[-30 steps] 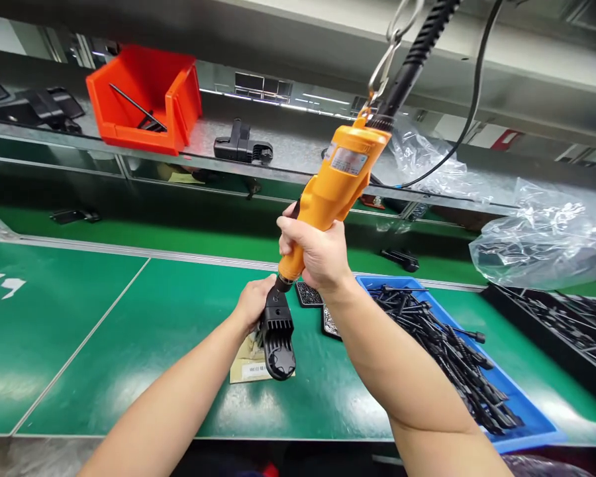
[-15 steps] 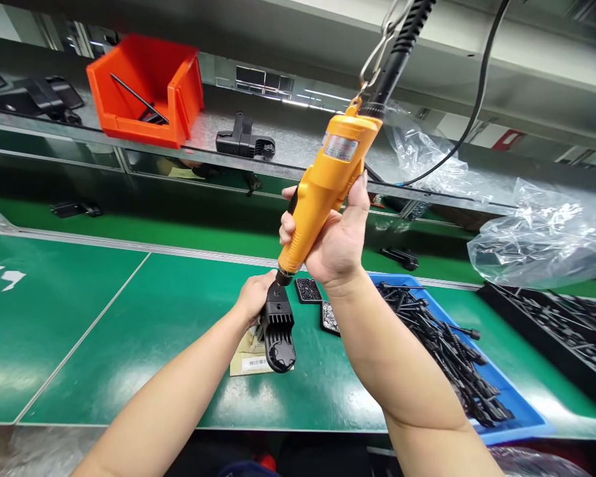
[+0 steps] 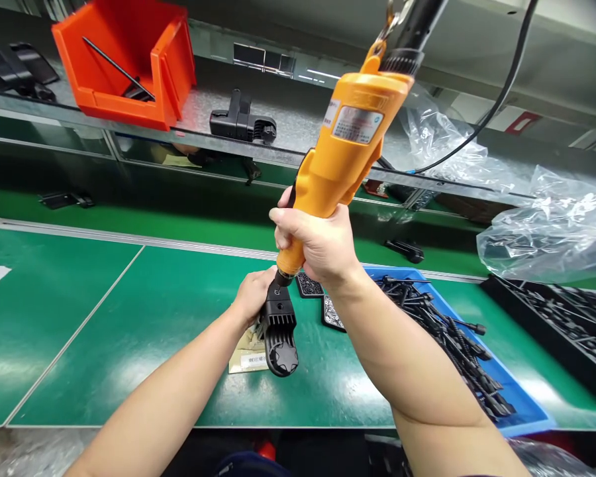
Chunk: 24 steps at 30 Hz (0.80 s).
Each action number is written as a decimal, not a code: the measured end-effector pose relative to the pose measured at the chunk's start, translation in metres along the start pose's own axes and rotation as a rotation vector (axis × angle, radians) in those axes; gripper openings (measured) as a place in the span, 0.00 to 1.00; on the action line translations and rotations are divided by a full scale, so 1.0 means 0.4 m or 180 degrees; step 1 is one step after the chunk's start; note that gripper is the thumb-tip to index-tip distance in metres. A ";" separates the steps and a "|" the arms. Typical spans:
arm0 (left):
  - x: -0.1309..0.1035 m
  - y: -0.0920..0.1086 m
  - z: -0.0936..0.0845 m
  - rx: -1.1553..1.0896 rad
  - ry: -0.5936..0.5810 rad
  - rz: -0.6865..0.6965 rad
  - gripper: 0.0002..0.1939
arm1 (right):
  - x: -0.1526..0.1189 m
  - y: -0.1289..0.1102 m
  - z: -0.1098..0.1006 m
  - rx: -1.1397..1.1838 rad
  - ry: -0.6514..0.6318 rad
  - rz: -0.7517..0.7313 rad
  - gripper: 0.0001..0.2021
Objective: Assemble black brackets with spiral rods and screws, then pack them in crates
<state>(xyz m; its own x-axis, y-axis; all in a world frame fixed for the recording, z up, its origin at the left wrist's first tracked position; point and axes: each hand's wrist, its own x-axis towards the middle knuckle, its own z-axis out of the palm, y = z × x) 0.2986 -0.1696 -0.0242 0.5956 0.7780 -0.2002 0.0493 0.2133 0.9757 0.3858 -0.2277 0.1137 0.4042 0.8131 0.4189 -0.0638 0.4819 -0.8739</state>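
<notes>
My right hand [image 3: 322,242] is wrapped round the lower body of an orange electric screwdriver [image 3: 345,152], which hangs tilted from a hook and a thick black cable. Its black tip meets the upper end of a black plastic bracket [image 3: 281,324], close to a screw hole. My left hand [image 3: 254,295] grips that bracket from its left side; the fingertips are partly hidden behind it. A round star-shaped knob shows at the bracket's lower end. Beneath lies a paper-coloured packet [image 3: 248,361] with a white label. Two small black trays of screws [image 3: 332,315] sit just right of the bracket.
A blue tray [image 3: 529,411] of black rods lies at the right, with a long black box [image 3: 551,344] of parts beyond it. On the shelf above stand an orange bin [image 3: 114,109], another black bracket [image 3: 243,122] and clear plastic bags [image 3: 551,232].
The screwdriver looks larger and stands steeper. My right hand has shifted lower on it, the thumb now wrapped across the front. My left hand and the bracket have barely moved.
</notes>
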 end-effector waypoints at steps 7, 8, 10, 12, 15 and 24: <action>0.000 0.003 -0.004 -0.0059 -0.0077 -0.0115 0.19 | -0.008 -0.001 0.000 0.0014 0.0089 -0.0009 0.09; -0.001 0.004 -0.004 -0.0057 -0.0060 -0.0126 0.19 | -0.008 -0.001 -0.001 0.0012 0.0064 0.0017 0.09; -0.002 0.005 -0.003 -0.0060 -0.0041 -0.0125 0.18 | -0.008 -0.001 -0.003 -0.0011 0.0027 0.0028 0.08; -0.003 0.006 -0.003 -0.0077 -0.0048 -0.0121 0.18 | -0.008 0.001 -0.004 -0.0024 -0.0006 0.0005 0.07; -0.002 0.005 -0.002 -0.0094 -0.0045 -0.0130 0.18 | -0.006 0.002 -0.002 0.0012 -0.0013 0.0003 0.08; -0.013 0.025 0.006 -0.0237 -0.0008 -0.0178 0.15 | -0.002 0.004 -0.001 -0.0020 -0.0053 -0.0075 0.08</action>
<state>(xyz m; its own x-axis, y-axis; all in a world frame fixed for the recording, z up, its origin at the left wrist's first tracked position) 0.2979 -0.1728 -0.0131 0.5956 0.7622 -0.2537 0.0228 0.2997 0.9538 0.3857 -0.2275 0.1118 0.3904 0.8069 0.4432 -0.0488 0.4989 -0.8653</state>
